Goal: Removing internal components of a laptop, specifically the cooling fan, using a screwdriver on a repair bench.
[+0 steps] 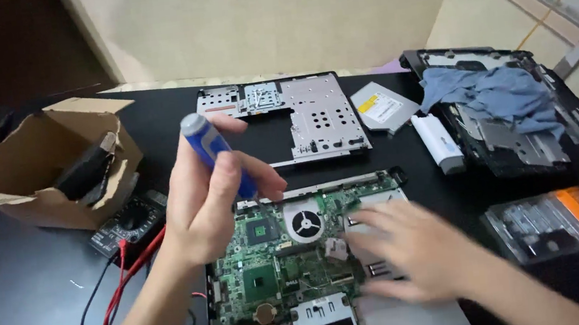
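Left hand (211, 199) clamps the blue screwdriver (217, 156), tip over the circuit board (279, 264) centre-frame. Right hand (403, 251), fingers spread, presses the board at three o'clock. Unscrewing, I'd judge; next, seat the tip squarely.

Bare black table (23, 284) left of motherboard (278, 257); cardboard box (47, 173), multimeter (128, 226) crowd far-left side.

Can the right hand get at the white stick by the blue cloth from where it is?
Probably yes. The right hand rests empty on the board, and the bare table between it and the white stick holds nothing in the way.
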